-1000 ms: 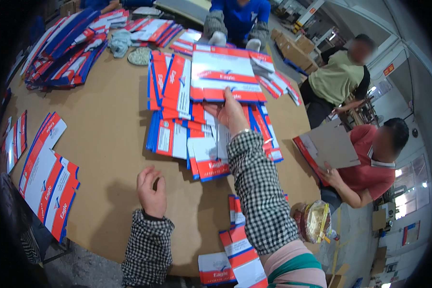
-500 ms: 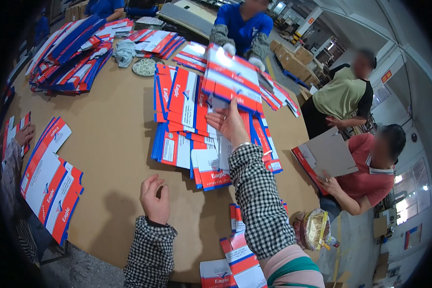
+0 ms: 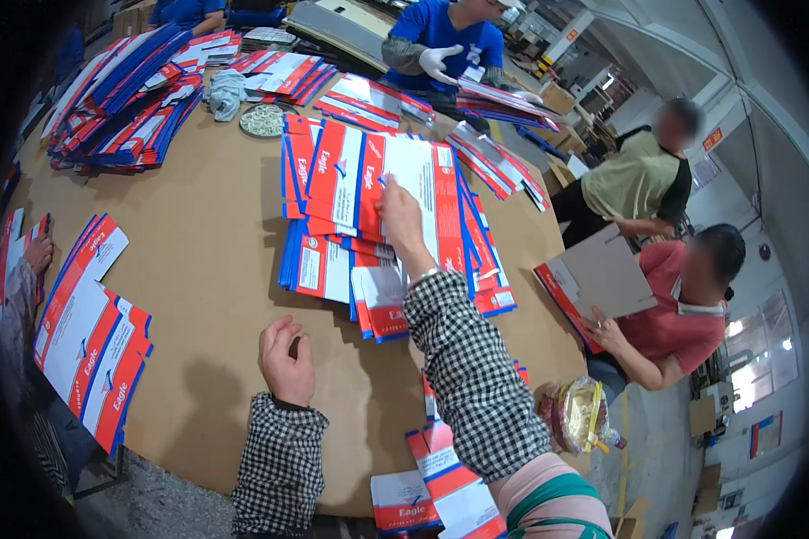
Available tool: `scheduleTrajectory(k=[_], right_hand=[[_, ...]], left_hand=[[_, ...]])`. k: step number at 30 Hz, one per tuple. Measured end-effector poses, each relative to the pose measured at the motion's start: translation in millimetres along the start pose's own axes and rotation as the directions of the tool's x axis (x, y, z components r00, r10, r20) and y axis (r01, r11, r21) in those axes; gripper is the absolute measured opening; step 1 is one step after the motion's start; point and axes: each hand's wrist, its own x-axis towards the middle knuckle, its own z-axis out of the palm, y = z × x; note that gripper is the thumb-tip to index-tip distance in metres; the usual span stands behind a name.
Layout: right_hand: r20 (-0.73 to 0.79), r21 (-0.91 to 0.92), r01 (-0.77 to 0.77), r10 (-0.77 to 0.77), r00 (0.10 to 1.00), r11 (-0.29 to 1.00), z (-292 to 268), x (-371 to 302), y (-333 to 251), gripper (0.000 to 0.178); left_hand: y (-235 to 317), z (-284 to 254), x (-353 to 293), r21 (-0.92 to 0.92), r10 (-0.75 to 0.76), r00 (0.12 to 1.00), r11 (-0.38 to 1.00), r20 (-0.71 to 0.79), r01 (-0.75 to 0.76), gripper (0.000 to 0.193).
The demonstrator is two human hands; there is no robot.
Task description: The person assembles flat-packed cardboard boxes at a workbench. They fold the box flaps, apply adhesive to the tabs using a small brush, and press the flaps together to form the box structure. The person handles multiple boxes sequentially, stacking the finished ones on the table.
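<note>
A messy pile of flat carton blanks (image 3: 337, 180), printed red, white and blue, lies in the middle of the table. My right hand (image 3: 400, 216) rests on the top blank of that pile, its index finger reaching forward; the palm side is hidden. It does not appear to grip anything. Closer to me, my left hand (image 3: 288, 361) hovers over the bare tabletop with fingers loosely curled and thumb apart, holding nothing. Across the table, a co-worker's gloved hand (image 3: 440, 65) is raised beside a bundle of blanks (image 3: 511, 106).
Tall stacks of blanks (image 3: 121, 108) stand at the far left, near a grey cloth (image 3: 227, 94) and a round dish (image 3: 265, 120). More blanks (image 3: 94, 337) lie at the left edge. At right, a seated person holds a cardboard sheet (image 3: 598, 274) near a plastic tub (image 3: 573, 413).
The bundle of blanks above my right hand has moved away to the co-worker across the table. My right hand has turned over and come down onto the pile. My left hand barely moved.
</note>
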Motion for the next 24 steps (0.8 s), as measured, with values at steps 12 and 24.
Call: scheduleTrajectory(k=[12, 24], right_hand=[[0.318, 0.066, -0.025, 0.003, 0.948, 0.998, -145.0, -288.9, -38.6, 0.031], [-0.155, 0.371, -0.524, 0.608, 0.779, 0.766, -308.6, -580.6, 76.2, 0.033]], left_hand=[[-24.1, 10.9, -5.9, 0.023, 0.067, 0.998, 0.998, -0.015, -0.066, 0.016], [-33.4, -57.0, -107.8, -0.112, -0.141, 0.973, 0.980, 0.181, 0.162, 0.020]])
